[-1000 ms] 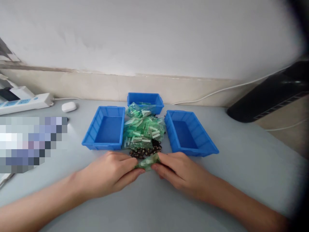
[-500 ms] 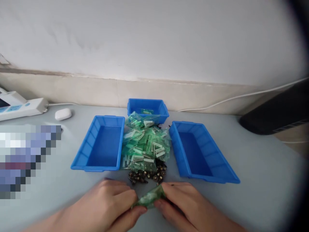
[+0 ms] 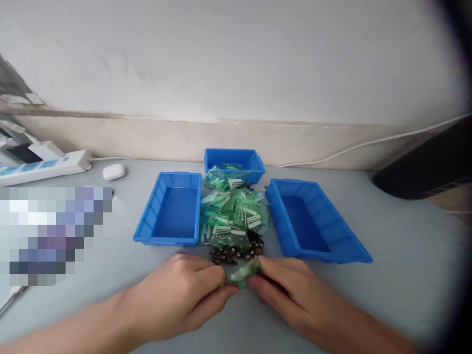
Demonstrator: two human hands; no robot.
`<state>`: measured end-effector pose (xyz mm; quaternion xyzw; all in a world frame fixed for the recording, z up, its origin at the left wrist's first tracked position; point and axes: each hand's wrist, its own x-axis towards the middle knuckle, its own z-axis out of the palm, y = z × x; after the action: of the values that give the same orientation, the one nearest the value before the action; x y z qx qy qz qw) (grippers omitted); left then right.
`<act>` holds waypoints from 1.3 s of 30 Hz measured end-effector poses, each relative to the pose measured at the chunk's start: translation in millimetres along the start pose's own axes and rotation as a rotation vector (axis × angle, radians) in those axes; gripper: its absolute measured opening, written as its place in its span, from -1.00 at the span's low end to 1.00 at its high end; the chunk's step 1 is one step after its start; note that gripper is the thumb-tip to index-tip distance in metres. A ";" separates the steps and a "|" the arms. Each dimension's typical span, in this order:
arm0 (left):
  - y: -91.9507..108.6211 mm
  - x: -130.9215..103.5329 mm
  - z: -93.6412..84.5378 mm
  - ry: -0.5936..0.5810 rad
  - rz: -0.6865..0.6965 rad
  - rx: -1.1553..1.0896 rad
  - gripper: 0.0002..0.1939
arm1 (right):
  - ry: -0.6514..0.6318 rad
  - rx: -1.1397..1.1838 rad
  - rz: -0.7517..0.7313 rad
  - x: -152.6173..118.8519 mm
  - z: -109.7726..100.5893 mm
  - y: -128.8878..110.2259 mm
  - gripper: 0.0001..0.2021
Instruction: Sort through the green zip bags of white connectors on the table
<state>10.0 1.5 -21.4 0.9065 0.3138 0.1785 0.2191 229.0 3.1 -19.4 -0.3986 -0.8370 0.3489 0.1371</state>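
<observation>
A small green plastic bag [image 3: 243, 275] with pale pieces inside is stretched between my hands, close to the near side of the pile. My left hand [image 3: 188, 290] pinches its left end between thumb and fingers. At the other end, my right hand [image 3: 291, 290] grips the bag with curled fingers. Just beyond lie loose dark metal screws or fittings [image 3: 224, 255]. Behind them is a heap of green bags [image 3: 236, 211] holding white plugs and screws.
Blue trays stand left [image 3: 177, 211], right [image 3: 313, 221] and behind [image 3: 234, 160] the heap. A white power strip [image 3: 47, 167], a white case [image 3: 114, 171] and a blurred-out object [image 3: 55, 236] lie left. A black object [image 3: 424, 164] is far right.
The camera view has shifted, so the trays and heap appear further right and slightly higher. Both hands still hold the bag, whose pale contents show more clearly.
</observation>
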 end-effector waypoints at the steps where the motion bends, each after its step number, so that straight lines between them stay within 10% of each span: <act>1: -0.8 0.2 0.1 0.001 -0.010 0.000 -0.69 | 0.013 -0.004 -0.006 0.3 -0.1 0.5 -0.80; 23: 3.6 2.8 -4.7 0.107 -0.211 -0.113 -0.81 | 0.083 0.179 0.053 2.6 -7.1 -8.8 -0.99; 32: 18.1 0.1 -12.9 0.104 0.005 -0.334 -0.63 | 0.096 0.123 -0.027 -1.7 -8.5 -6.2 -0.80; 39: 8.7 3.2 -4.3 0.208 -0.111 -0.290 -0.74 | 0.143 0.051 -0.071 -3.9 -13.5 -9.8 -0.68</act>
<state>14.7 -1.4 -12.8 0.8233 0.3554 0.3024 0.3230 232.8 2.2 -2.8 -0.3889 -0.8295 0.3357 0.2190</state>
